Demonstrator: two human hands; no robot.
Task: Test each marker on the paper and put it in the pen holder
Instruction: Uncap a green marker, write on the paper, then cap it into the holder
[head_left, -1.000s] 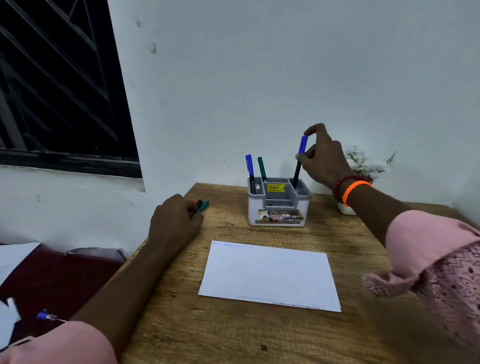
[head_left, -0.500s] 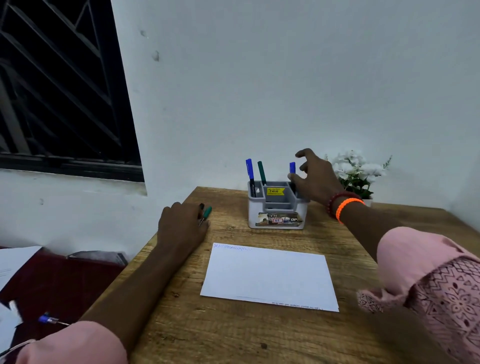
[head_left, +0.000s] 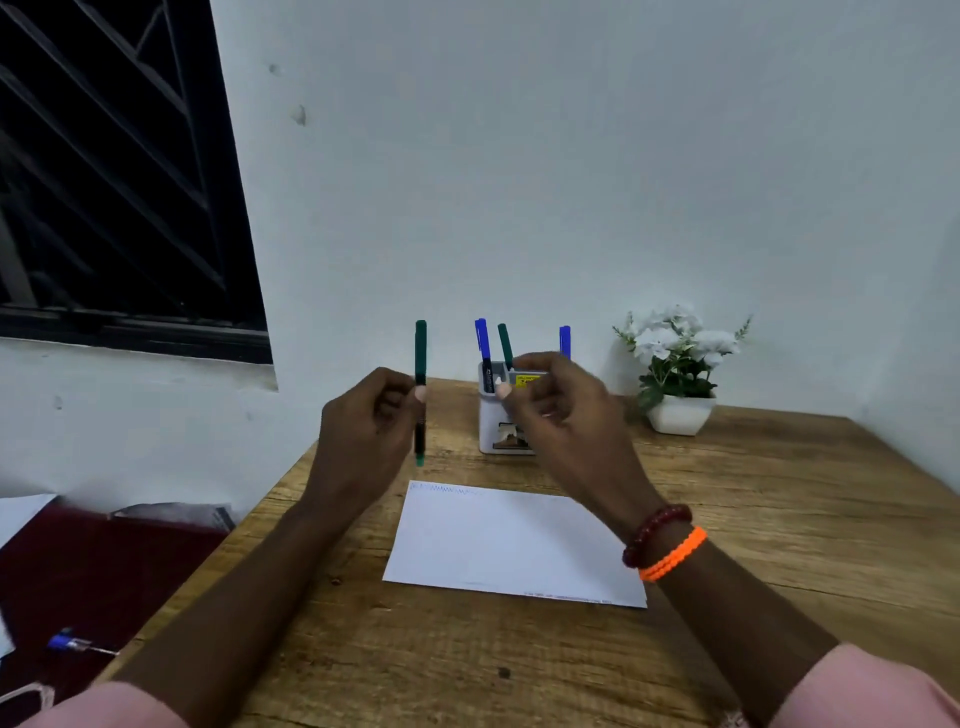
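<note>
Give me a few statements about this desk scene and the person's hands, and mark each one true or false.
1. The left hand holds a green marker upright above the table. True.
2. The pen holder has no markers in it. False: two blue markers and another green one stand in it.
3. The right hand grips a blue marker. False: it holds nothing, its fingers loosely curled in front of the pen holder.
4. The sheet of paper lies flat on the table, nearer the person than the pen holder. True.
5. A small pot of white flowers stands right of the pen holder. True.
</note>
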